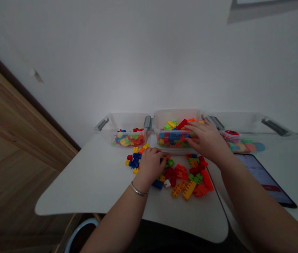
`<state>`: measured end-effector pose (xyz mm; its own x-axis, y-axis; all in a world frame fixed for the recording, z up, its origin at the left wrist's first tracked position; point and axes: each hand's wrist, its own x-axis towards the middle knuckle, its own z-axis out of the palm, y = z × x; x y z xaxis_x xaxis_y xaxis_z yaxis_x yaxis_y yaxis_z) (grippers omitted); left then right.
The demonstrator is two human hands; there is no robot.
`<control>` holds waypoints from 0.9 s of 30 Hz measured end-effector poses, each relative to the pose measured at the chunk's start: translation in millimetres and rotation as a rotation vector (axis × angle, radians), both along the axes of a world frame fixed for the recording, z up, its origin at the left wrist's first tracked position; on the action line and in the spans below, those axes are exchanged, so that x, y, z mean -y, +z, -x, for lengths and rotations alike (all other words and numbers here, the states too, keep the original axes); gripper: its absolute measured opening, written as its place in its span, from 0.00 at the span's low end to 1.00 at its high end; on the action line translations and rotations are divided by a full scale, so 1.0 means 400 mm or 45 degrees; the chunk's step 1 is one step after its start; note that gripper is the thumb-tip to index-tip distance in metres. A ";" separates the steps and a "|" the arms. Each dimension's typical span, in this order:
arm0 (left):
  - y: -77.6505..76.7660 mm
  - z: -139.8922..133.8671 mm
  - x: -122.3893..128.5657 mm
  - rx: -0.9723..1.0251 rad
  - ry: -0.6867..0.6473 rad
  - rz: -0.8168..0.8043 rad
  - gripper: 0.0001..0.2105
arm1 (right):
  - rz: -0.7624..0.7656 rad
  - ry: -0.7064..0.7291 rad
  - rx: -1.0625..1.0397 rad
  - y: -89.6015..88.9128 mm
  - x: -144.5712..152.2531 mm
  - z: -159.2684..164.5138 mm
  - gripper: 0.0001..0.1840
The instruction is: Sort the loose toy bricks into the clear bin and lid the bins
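My left hand (pixel 151 163) lies low over a loose spread of toy building bricks (pixel 175 174), its fingers curled down among them; whatever is under the fingertips is hidden. Blue and yellow bricks (pixel 135 160) lie to its left, while red, orange, green and yellow ones lie to its right. My right hand (pixel 205 138) reaches over the right side of a clear plastic box (pixel 177 114) full of bricks. Its fingers are stretched and apart, with the fingertips close to a red brick (pixel 182 124) on top. No brick shows in its grasp.
A second clear box (pixel 129 117) with small colourful pieces stands on the left. Another clear box (pixel 243 121) on the right holds flat coloured discs and a red round item. A tablet or phone (pixel 266 182) lies lit beneath my right forearm. The white table (pixel 85 182) ends in a rounded front edge.
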<state>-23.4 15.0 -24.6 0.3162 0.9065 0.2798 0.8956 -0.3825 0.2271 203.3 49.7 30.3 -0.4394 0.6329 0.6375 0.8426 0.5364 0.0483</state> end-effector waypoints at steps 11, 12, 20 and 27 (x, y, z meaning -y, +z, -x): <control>0.005 0.003 0.002 -0.065 0.164 -0.048 0.11 | 0.499 0.086 0.161 0.009 0.083 0.077 0.15; 0.005 0.003 0.003 -0.065 0.175 -0.053 0.11 | 0.576 0.098 0.222 -0.006 0.077 0.085 0.17; 0.008 0.002 0.006 -0.081 0.189 -0.038 0.11 | 0.714 0.140 0.399 -0.086 0.044 0.106 0.23; 0.010 0.002 0.005 -0.040 0.191 -0.015 0.10 | 0.647 -0.037 0.458 -0.063 0.046 0.085 0.13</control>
<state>-24.3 13.1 -20.5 0.1863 0.9410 0.2826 0.9495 -0.2463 0.1943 169.2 31.3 5.2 -0.5484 0.8334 0.0683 0.8358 0.5437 0.0767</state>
